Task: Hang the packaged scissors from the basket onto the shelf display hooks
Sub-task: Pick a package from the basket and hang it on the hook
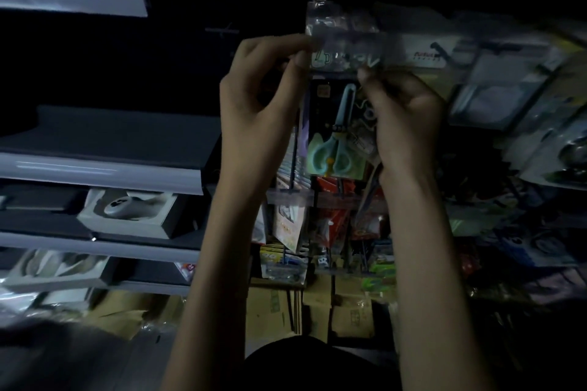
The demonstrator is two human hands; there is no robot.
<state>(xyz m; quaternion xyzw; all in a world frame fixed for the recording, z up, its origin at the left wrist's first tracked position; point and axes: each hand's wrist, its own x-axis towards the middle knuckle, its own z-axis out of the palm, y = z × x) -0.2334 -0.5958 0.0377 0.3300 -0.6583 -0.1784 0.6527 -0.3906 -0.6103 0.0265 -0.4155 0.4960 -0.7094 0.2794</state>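
A clear plastic packet (341, 41) with light-blue scissors (338, 140) inside is held up in front of the dark shelf display. My left hand (260, 111) pinches the packet's upper left edge between thumb and forefinger. My right hand (403, 124) grips its right side, fingers curled over the plastic near the top. The packet's upper flap is blurred. No hook is plainly visible behind the packet, and the basket is out of view.
Grey shelves (101, 174) with boxed items run along the left. Hanging packets (495, 98) crowd the right side of the display. More packaged goods (286, 225) hang lower down, and cardboard boxes (317, 311) lie on the floor below.
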